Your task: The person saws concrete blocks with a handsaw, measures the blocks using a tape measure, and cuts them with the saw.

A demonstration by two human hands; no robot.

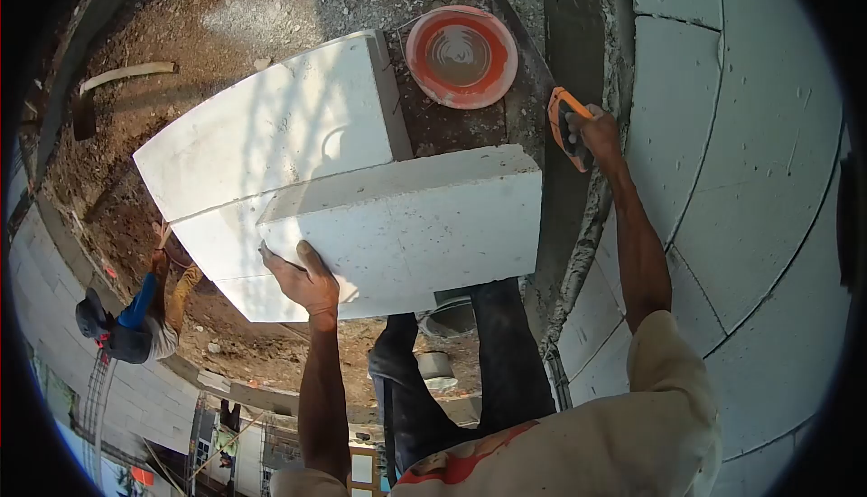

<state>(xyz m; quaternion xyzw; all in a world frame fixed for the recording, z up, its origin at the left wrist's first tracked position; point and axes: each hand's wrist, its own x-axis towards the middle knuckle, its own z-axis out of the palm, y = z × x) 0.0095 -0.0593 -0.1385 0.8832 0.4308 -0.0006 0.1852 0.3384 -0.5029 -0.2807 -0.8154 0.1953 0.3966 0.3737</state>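
In my right hand (pixel 596 134) is a handsaw (pixel 567 126) with an orange and black handle. My fingers are wrapped round the grip, and its long dark blade runs up and to the left, past the bucket. My left hand (pixel 309 282) lies near the left end of a long white block (pixel 424 235), thumb and fingers spread against it. That block rests on other large white blocks, one of which, a wide block (pixel 280 122), extends behind it. The far side of the upper block is hidden.
A red bucket (pixel 506 61) with cloudy liquid stands beyond the blocks. On the right rises a white block wall (pixel 704 135). At the left, another person (pixel 131 321) in a hat reaches to the blocks' far end. A wood-handled tool (pixel 126 75) lies on the dirt.
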